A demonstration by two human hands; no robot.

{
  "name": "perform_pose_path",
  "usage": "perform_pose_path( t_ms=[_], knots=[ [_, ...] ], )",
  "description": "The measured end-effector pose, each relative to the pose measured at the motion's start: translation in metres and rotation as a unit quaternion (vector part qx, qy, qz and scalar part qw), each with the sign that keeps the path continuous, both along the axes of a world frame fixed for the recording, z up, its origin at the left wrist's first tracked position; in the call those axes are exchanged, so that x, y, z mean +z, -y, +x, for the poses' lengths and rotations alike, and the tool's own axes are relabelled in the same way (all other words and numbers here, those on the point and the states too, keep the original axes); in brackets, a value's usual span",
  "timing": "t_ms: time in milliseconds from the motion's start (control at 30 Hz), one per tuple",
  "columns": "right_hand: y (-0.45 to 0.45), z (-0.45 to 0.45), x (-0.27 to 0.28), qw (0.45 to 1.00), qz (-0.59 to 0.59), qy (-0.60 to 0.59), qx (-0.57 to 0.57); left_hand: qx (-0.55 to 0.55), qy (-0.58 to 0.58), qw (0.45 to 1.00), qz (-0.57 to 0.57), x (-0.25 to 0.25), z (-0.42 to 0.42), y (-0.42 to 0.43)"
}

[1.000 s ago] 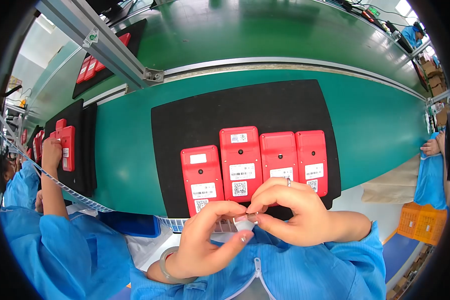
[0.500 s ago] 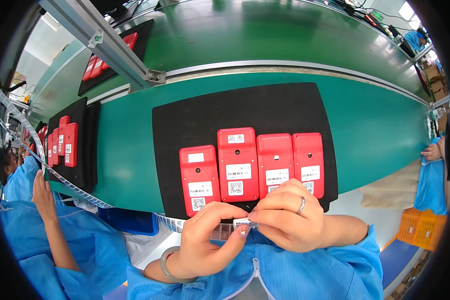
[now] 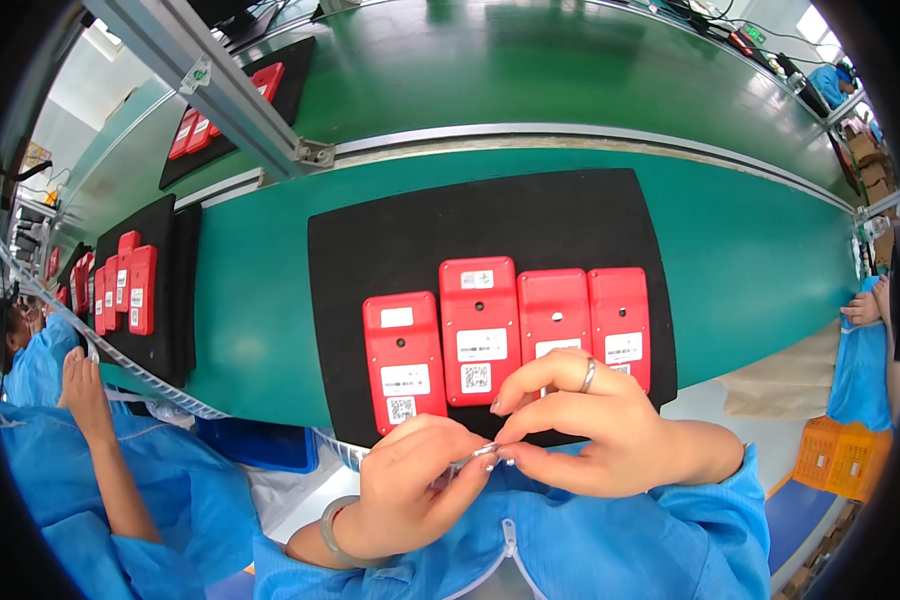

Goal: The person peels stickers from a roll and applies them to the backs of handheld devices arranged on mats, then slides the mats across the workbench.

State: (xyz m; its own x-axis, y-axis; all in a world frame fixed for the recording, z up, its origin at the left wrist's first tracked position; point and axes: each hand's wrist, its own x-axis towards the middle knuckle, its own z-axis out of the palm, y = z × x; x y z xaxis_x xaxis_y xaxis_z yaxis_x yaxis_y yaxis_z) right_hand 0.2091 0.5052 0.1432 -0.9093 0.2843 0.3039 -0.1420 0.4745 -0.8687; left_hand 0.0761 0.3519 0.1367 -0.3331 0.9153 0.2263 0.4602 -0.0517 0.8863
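Observation:
My left hand [image 3: 418,478] pinches a small white sticker-like label [image 3: 484,451] between thumb and forefinger, seen nearly edge-on. The thumb and a finger of my right hand [image 3: 595,435] close on the same piece from the other side; its ringed finger is lifted. Just beyond the hands, several red handheld devices lie back-side up on a black mat [image 3: 470,220]. They include the left device [image 3: 400,345], the taller second device [image 3: 480,335], the third device [image 3: 555,300] and the right device [image 3: 620,300]. My right hand hides the lower part of the third.
A long label strip [image 3: 155,378] runs from the left down behind my left hand. More red devices [image 3: 142,290] lie on mats at left. A co-worker's hand [image 3: 88,395] is raised there. Across the green bench [image 3: 750,240] stands a metal frame [image 3: 200,85]. An orange crate [image 3: 842,458] sits at right.
The label has turned from face-up to nearly edge-on between my fingertips. My right fingers have opened out and shifted slightly. The co-worker's hand at left has folded and lowered; the strip hangs lower.

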Motion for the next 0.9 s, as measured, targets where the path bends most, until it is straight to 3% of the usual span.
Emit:
perform_pose_path(
  t_ms=[200,367,533,567,700,767,900],
  knots=[
    [-0.015,0.004,-0.002,0.994,-0.097,0.049,0.032,-0.001,0.000,1.000,0.004,-0.003,0.002,-0.013],
    [-0.020,0.005,-0.003,0.999,-0.043,0.034,0.002,-0.045,-0.006,0.999,-0.017,-0.006,-0.003,-0.018],
    [-0.040,0.002,0.007,0.993,-0.100,0.055,-0.030,-0.035,-0.006,0.999,-0.035,-0.008,-0.003,-0.025],
    [-0.055,0.001,0.009,0.997,-0.038,0.049,-0.050,-0.052,-0.007,0.997,-0.061,-0.008,-0.002,-0.026],
    [-0.090,-0.006,-0.007,0.977,-0.046,0.154,-0.141,-0.123,-0.076,0.988,-0.060,-0.019,0.002,-0.028],
    [-0.101,-0.007,-0.018,0.978,-0.044,0.189,-0.081,-0.143,-0.100,0.983,-0.058,-0.023,0.004,-0.030],
    [-0.100,-0.012,-0.020,0.958,-0.077,0.268,-0.064,-0.166,-0.149,0.972,-0.071,-0.024,0.005,-0.031]
  ],
)
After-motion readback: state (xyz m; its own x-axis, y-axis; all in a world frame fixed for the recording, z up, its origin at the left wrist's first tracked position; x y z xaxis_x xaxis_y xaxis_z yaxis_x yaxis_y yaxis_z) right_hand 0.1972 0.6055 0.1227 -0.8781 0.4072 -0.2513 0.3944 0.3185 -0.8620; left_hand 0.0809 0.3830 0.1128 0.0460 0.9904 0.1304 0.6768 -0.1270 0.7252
